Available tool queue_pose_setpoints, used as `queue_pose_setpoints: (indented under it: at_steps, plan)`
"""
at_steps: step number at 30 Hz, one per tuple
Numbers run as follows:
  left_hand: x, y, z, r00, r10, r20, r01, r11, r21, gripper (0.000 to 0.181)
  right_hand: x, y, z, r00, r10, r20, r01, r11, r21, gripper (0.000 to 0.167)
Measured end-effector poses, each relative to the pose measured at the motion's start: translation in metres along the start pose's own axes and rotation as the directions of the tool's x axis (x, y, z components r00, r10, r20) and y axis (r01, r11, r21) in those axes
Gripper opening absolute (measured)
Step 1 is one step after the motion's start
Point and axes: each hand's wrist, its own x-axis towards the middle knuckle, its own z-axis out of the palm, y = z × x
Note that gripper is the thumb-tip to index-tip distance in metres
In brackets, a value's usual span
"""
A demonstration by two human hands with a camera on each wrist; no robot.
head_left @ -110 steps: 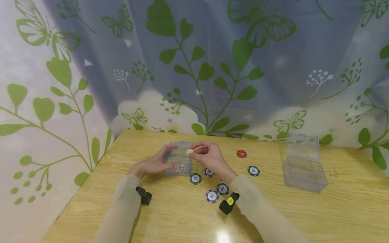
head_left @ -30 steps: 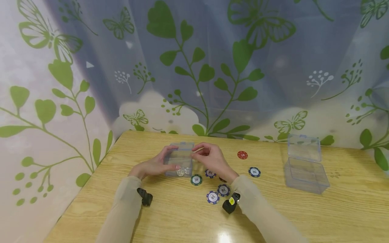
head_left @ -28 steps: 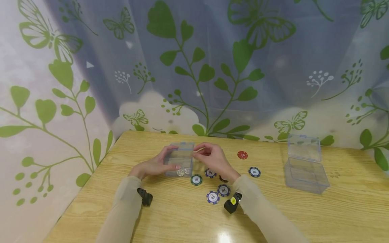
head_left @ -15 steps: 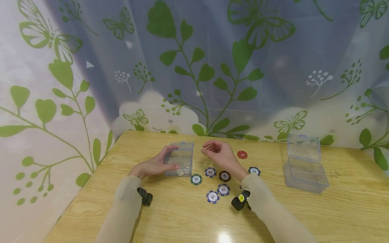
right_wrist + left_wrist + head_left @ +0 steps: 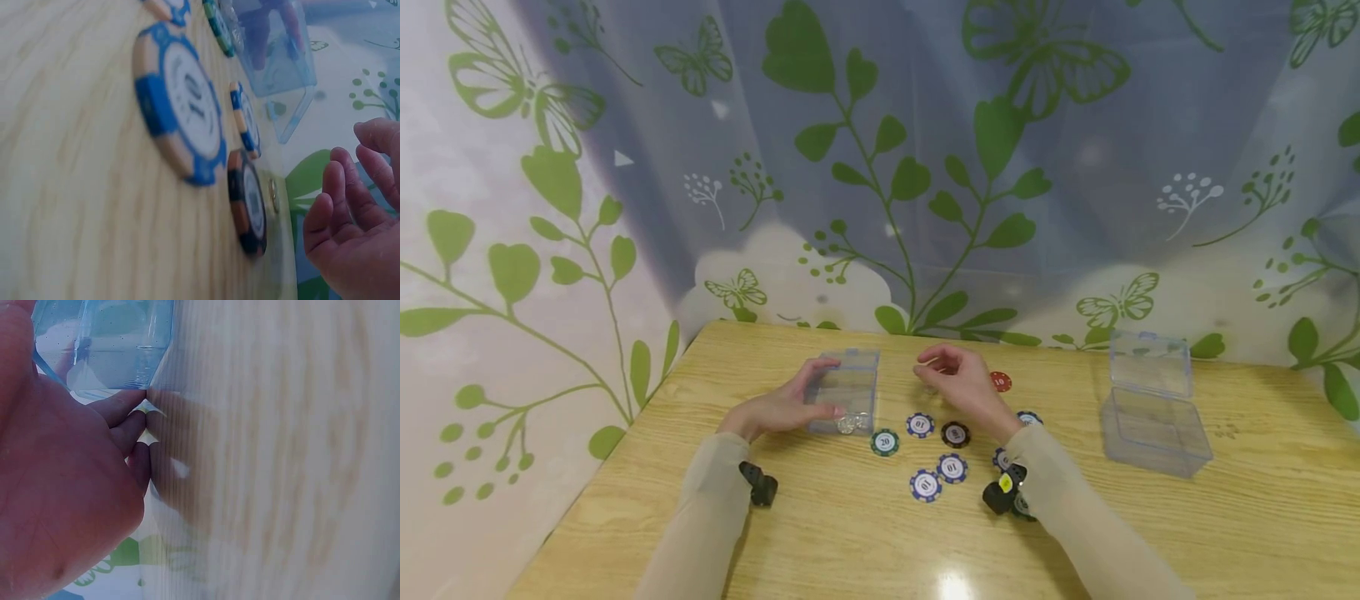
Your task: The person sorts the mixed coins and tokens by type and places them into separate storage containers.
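Note:
My left hand (image 5: 782, 406) grips a clear plastic box (image 5: 844, 385) with its lid up, thumb at the near side and fingers at the far side. Shiny coins (image 5: 849, 423) lie at the near end inside it. In the left wrist view, the fingers touch the see-through wall of the box (image 5: 112, 356). To the right of the box, my right hand (image 5: 962, 382) hovers over the table with fingers loosely bent and nothing visible between them. Below it a coin (image 5: 274, 195) lies on the wood, close to a black poker chip (image 5: 247, 203).
Poker chips are scattered right of the box: a green one (image 5: 885, 442), several blue ones such as the blue chip (image 5: 926, 485), and a red one (image 5: 1001, 382). Some are partly under my right wrist. A second clear box (image 5: 1157, 433), lid up, stands farther right.
Earlier the right hand pinched a coin at the box's right edge; more coins now show inside. That hand has since moved right, uncovering the black chip. The left hand stays put.

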Motion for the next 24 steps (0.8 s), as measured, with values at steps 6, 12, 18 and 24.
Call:
queue_pose_setpoints:
  at_steps: [6,12,18,24]
  plan:
    - [0.001,0.0,-0.001,1.0,-0.009,-0.001,0.009,1.0,0.005,0.083,0.002,0.004,-0.005,1.0,-0.002,-0.001,0.002,0.999,-0.037,0.02]
    - [0.002,-0.002,-0.001,1.0,-0.013,-0.005,0.013,1.0,0.013,0.083,0.007,0.008,-0.007,1.0,0.014,0.023,-0.012,0.993,-0.114,0.021]
    - [0.002,-0.003,0.0,1.0,-0.001,-0.004,0.001,1.0,0.011,0.082,0.009,0.012,-0.009,0.997,0.043,0.064,-0.03,0.982,-0.186,0.022]
    - [0.002,-0.004,0.0,1.0,0.009,-0.009,-0.009,1.0,0.011,0.081,0.013,0.015,-0.017,0.991,0.049,0.124,-0.018,0.971,-0.239,0.025]
